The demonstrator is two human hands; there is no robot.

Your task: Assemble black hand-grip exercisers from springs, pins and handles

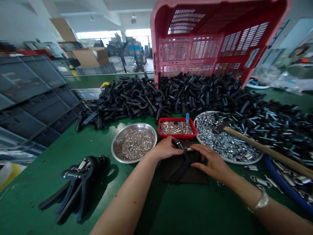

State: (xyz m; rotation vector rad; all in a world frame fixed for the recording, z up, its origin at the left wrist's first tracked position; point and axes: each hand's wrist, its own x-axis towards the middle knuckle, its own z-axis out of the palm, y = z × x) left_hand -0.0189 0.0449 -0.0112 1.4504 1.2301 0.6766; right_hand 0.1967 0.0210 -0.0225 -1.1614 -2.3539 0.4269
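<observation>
A black plastic clamp part (182, 168) with a metal spring (188, 149) lies over a dark square pad (200, 174). My left hand (168, 148) is closed on the upper left of this part, thumb reaching across it. My right hand (211, 161) is at its right side, with fingertips at the spring and the thumb lower down, near the handle. Just behind the hands stands a red tray (177, 135) of small metal pins, with a blue-handled screwdriver (187, 119) in it. Several black clamps with springs (81, 186) stand grouped at the left.
A steel bowl of small parts (114, 148) is left of the pad. At the right are a plate of metal pieces (220, 143), a hammer (256, 143) across it and a blue-rimmed container (281, 186). Black parts (146, 98) are heaped behind, beside a red crate (210, 49).
</observation>
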